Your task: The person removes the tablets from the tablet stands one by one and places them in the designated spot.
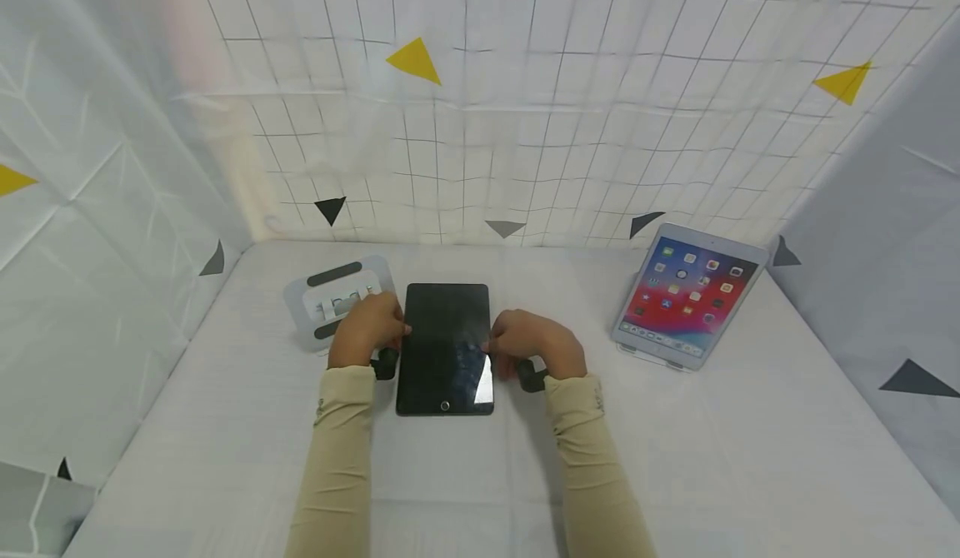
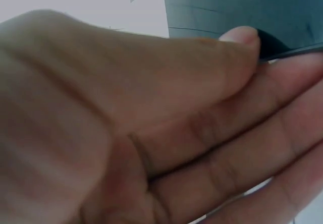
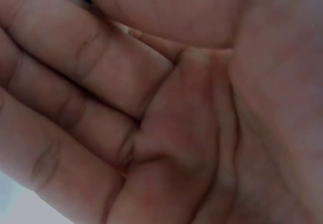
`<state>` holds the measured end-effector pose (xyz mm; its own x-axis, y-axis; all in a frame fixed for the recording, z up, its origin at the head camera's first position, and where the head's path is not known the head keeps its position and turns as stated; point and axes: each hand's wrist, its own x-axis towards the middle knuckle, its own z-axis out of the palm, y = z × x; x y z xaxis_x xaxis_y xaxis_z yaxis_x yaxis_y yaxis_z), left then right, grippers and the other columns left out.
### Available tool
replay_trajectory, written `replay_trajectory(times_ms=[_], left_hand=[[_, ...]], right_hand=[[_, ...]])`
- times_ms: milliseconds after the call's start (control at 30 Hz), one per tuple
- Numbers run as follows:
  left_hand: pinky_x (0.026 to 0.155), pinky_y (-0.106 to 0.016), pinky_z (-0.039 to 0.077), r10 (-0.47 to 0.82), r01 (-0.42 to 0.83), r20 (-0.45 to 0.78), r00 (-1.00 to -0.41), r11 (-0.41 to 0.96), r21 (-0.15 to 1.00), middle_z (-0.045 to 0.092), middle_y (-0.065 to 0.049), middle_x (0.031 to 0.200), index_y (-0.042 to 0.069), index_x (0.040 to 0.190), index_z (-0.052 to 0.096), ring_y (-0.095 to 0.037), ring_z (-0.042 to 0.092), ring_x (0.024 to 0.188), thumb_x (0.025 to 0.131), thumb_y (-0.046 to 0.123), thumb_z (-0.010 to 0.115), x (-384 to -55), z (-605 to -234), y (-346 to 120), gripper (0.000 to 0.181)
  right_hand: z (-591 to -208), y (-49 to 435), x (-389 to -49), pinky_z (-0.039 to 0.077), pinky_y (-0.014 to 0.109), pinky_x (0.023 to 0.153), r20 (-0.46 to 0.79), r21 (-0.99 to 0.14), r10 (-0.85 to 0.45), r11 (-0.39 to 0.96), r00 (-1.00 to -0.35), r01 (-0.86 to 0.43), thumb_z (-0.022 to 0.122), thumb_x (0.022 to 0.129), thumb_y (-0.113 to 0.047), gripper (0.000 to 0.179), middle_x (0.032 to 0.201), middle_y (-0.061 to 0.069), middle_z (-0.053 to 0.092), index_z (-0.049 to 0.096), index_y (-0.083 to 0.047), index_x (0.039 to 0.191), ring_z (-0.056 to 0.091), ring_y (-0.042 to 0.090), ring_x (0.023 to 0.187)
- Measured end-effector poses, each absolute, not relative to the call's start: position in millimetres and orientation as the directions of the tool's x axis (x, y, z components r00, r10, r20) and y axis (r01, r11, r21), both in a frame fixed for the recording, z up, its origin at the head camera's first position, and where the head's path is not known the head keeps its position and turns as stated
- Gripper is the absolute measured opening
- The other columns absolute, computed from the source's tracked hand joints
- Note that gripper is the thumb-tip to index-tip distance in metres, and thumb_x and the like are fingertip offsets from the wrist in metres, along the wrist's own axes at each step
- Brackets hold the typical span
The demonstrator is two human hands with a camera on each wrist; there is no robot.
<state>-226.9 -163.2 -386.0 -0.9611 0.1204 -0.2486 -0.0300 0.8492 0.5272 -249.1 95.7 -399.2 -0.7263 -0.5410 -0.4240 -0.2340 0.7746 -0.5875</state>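
A black tablet (image 1: 446,350) with a dark, glossy screen and a round home button lies between both hands, its long sides pointing away from the person. At its left edge the left hand (image 1: 367,325) pinches it, thumb over the screen side and fingers underneath, as the left wrist view shows with the tablet's dark corner (image 2: 292,27). Opposite, the right hand (image 1: 534,340) holds the right edge, thumb on the screen. Mostly palm and bent fingers of the right hand (image 3: 166,113) fill the right wrist view, where only a dark bit of tablet shows.
Behind the left hand lies a pale grey plate with dark pads (image 1: 333,275), partly covered by that hand. A white tablet with a lit app screen (image 1: 686,291) leans on a clear support at the right. White sheeting (image 1: 510,150) with grid lines and triangles encloses the table.
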Motion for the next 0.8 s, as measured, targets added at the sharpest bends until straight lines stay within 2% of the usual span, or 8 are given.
replay_trajectory(times_ms=[367,800], left_hand=[[0.064,-0.036,0.049,0.104,-0.068,-0.319,-0.942,0.872,0.485,0.067,-0.008,0.068,0.000,0.083,0.071,-0.021,0.062,0.067,0.097,0.009,0.074,-226.9,-390.1,-161.5,0.017],[0.067,-0.037,0.051,0.096,-0.077,-0.324,-0.941,0.873,0.483,0.068,-0.007,0.069,0.000,0.083,0.070,-0.022,0.063,0.068,0.098,0.007,0.072,-228.1,-392.4,-161.3,0.018]], right_hand=[[-403.6,90.2,-246.5,0.052,0.033,0.073,-0.471,-0.557,-0.496,0.808,-0.730,-0.190,0.060,0.107,-0.020,0.031,0.070,0.006,0.073,0.071,-0.004,0.083,0.072,0.018,0.068],[-404.0,90.3,-246.1,0.050,0.035,0.078,-0.488,-0.526,-0.487,0.826,-0.724,-0.201,0.060,0.108,-0.025,0.033,0.068,0.003,0.073,0.072,-0.008,0.083,0.072,0.017,0.069]])
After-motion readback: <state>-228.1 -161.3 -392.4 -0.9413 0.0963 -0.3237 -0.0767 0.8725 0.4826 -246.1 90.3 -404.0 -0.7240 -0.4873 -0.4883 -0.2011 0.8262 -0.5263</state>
